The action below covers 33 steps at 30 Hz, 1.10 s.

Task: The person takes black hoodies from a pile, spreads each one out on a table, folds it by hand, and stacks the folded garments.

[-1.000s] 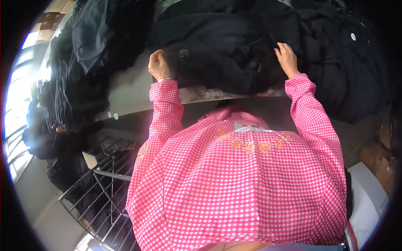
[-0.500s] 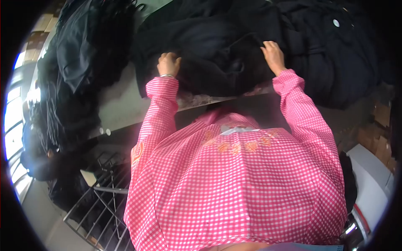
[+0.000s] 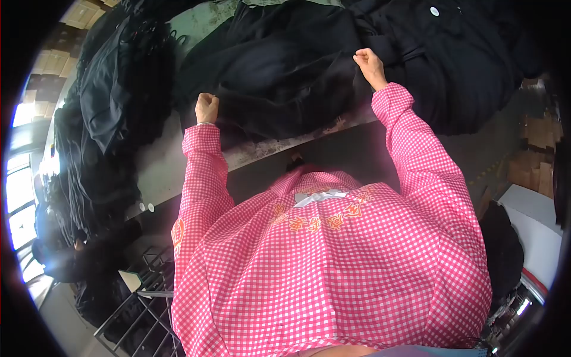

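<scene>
A black garment (image 3: 279,74) lies spread over the table in front of me, with folds running across it. My left hand (image 3: 207,109) is closed on the cloth near its left, near-side edge. Farther right and a little farther away, my right hand (image 3: 370,65) pinches the cloth between thumb and fingers. The fabric stretches between the two hands. Which part of the garment each hand holds cannot be made out in the dark cloth.
More black garments (image 3: 470,77) lie to the right, one bearing a white round spot. A heap of black clothing (image 3: 113,101) hangs over the table (image 3: 163,160) on the left. A metal rack (image 3: 140,318) stands low left; a white box-like object (image 3: 535,226) stands right.
Both hands have closed on the cloth from a looser, spread posture. In view, my left hand shifted left and nearer me, my right slightly left. The garment looks flatter between them; the camera view also shifted.
</scene>
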{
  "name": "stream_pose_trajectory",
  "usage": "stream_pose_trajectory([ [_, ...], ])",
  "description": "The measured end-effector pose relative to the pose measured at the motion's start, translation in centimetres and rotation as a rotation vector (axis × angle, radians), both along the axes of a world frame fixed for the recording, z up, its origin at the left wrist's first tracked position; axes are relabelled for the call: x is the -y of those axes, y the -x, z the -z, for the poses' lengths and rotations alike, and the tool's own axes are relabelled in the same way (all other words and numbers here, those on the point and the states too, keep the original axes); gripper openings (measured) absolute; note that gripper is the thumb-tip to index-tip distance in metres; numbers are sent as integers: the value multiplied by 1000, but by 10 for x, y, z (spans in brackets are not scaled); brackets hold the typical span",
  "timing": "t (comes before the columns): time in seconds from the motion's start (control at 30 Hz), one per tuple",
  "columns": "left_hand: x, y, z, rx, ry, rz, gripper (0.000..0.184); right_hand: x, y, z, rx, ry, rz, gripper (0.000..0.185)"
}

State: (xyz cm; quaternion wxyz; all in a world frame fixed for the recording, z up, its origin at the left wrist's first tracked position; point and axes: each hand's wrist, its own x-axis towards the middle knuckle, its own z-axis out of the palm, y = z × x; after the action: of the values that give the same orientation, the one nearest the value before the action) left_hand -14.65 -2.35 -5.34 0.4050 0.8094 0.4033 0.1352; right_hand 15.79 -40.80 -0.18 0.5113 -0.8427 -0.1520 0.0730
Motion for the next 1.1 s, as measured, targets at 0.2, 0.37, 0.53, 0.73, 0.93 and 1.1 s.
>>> stream_pose_trajectory([
  [0.2, 6, -4, 3, 92, -91, 38, 16, -2, 26, -34, 401, 163, -145, 9],
  [0.37, 16, -11, 3, 70, -189, 136, 17, -20, 21, -9, 647, 413, -280, 7],
  [0.53, 27, -16, -1, -11, -585, 217, 17, -40, 23, 20, 877, 674, -448, 7],
  [0.73, 34, -35, -4, -217, -836, 219, 14, -56, 23, 36, 994, 854, -409, 9],
  [0.93, 18, 10, -42, -212, -725, 28, 18, -27, 26, -18, 717, 681, -278, 6],
  [1.1, 40, 105, -115, 72, -429, -87, 25, 68, 40, -116, 481, 171, 19, 17],
])
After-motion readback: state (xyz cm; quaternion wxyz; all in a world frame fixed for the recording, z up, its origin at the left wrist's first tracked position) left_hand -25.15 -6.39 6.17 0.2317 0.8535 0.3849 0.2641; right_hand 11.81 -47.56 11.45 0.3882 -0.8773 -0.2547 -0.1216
